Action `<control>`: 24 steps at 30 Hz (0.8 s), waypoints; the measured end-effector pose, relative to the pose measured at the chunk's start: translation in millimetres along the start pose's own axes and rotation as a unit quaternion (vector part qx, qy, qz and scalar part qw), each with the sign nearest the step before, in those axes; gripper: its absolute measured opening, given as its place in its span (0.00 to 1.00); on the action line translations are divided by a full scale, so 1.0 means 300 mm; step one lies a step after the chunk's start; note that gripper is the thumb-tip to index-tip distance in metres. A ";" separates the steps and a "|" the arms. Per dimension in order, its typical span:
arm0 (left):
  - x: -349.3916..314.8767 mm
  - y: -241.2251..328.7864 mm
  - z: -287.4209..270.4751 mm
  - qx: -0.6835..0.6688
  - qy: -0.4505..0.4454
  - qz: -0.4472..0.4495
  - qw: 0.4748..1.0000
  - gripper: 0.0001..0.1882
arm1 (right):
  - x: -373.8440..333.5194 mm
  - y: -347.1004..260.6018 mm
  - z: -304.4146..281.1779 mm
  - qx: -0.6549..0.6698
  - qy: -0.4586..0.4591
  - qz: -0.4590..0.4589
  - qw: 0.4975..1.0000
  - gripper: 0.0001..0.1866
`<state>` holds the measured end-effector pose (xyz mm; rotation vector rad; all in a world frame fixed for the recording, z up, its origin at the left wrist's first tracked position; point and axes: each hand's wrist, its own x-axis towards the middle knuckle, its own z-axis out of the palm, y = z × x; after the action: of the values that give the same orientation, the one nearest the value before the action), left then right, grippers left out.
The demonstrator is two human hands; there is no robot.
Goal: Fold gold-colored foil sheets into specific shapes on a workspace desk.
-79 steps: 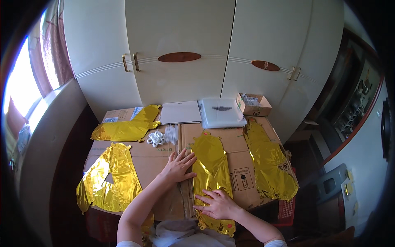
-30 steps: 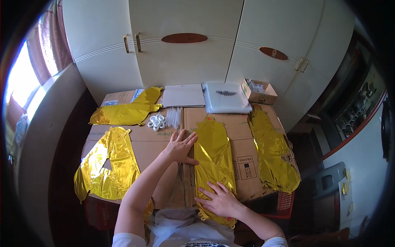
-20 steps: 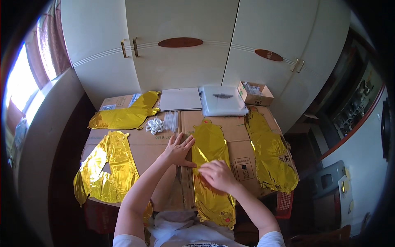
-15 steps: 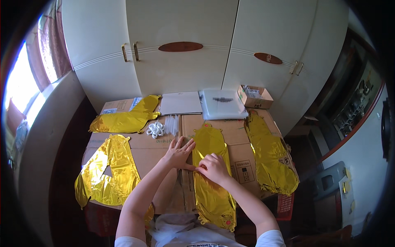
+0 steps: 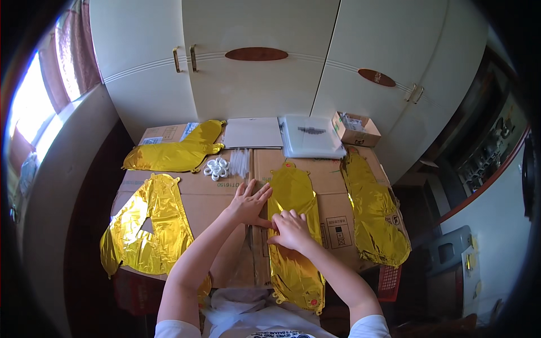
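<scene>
A flat, uninflated gold foil balloon (image 5: 295, 259) lies lengthwise in front of me on the cardboard-covered table. My left hand (image 5: 248, 205) rests at its left edge with the fingers spread and the thumb reaching onto the foil. Against that same edge is my right hand (image 5: 290, 230), its fingers curled and pressed to the balloon; the fingertips are partly hidden. To the left lies an A-shaped gold foil balloon (image 5: 163, 225), with an L-shaped one (image 5: 174, 156) beyond it. Another long gold foil balloon (image 5: 369, 211) lies on the right.
White rings (image 5: 216, 168) and clear straws (image 5: 240, 163) sit beyond my left hand. Behind them are a grey-white sheet (image 5: 253, 133), a stack of clear plastic bags (image 5: 310, 138) and a small open box (image 5: 356, 130). White cabinets (image 5: 253, 87) border the far edge; a red basket (image 5: 389, 281) shows below right.
My right hand has turned slightly, its knuckles rising while it stays at the balloon's left edge. The left hand keeps its place. The whole view has tilted a little.
</scene>
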<state>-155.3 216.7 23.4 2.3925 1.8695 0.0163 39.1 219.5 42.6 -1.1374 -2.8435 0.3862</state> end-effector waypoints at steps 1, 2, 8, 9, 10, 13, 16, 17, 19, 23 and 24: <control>0.002 -0.001 0.003 0.001 0.001 -0.001 1.000 0.63 | 0.000 -0.005 -0.001 -0.008 -0.012 0.004 1.000 0.25; 0.004 -0.002 0.006 0.003 0.002 -0.002 1.000 0.63 | -0.004 -0.009 -0.004 -0.015 -0.022 0.004 1.000 0.26; 0.011 -0.013 0.021 0.008 -0.002 -0.003 1.000 0.64 | -0.047 -0.035 -0.003 -0.040 -0.059 -0.016 0.997 0.31; 0.010 -0.013 0.019 0.006 -0.004 -0.004 1.000 0.64 | -0.058 -0.036 0.003 -0.038 -0.063 -0.022 0.997 0.31; 0.009 -0.012 0.017 0.004 -0.005 -0.004 1.000 0.64 | -0.068 -0.038 0.005 -0.037 -0.068 -0.028 0.997 0.31; 0.004 -0.005 0.006 -0.001 -0.008 -0.005 1.000 0.65 | -0.101 -0.052 -0.012 -0.031 -0.109 -0.035 0.993 0.38; 0.003 0.000 0.001 -0.002 -0.010 -0.006 1.000 0.66 | -0.121 -0.052 -0.007 -0.017 -0.135 -0.039 0.990 0.39; 0.005 -0.001 0.003 -0.002 -0.010 -0.004 1.000 0.66 | -0.131 -0.049 -0.001 -0.019 -0.130 -0.046 0.990 0.38; 0.004 -0.002 0.003 -0.001 -0.010 -0.005 1.000 0.66 | -0.148 -0.046 0.013 -0.021 -0.120 -0.062 0.991 0.36; 0.002 -0.001 0.003 0.005 -0.010 -0.006 1.000 0.66 | -0.176 -0.058 0.004 -0.026 -0.136 -0.068 0.988 0.38; 0.002 -0.001 0.003 0.007 -0.010 -0.007 1.000 0.66 | -0.184 -0.065 -0.004 -0.030 -0.142 -0.068 0.987 0.38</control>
<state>-155.4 217.1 22.5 2.3793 1.8837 -0.0200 66.1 168.3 51.0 -0.9588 -3.1756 0.4939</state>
